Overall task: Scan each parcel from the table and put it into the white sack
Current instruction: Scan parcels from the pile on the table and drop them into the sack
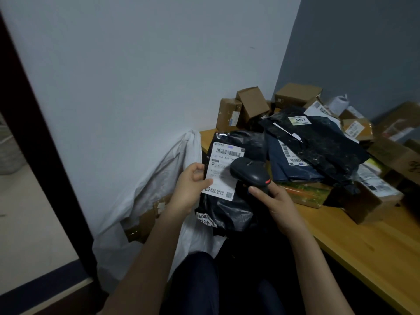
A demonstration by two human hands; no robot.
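My left hand point(191, 189) grips the left edge of a black plastic parcel point(229, 210), thumb on its white shipping label point(223, 171), holding it up in front of me. My right hand point(272, 201) holds a black handheld scanner point(251, 172) with a red band, its head pointed at the label and just over it. The white sack point(145, 201) stands open to the left, between the wall and my knees, with brown cardboard showing inside it.
A wooden table point(363, 251) runs along the right. On it lies a heap of parcels: dark plastic bags point(318, 142), one tagged 3087, and several cardboard boxes point(252, 105) stacked to the wall corner. A dark door frame point(45, 144) stands at left.
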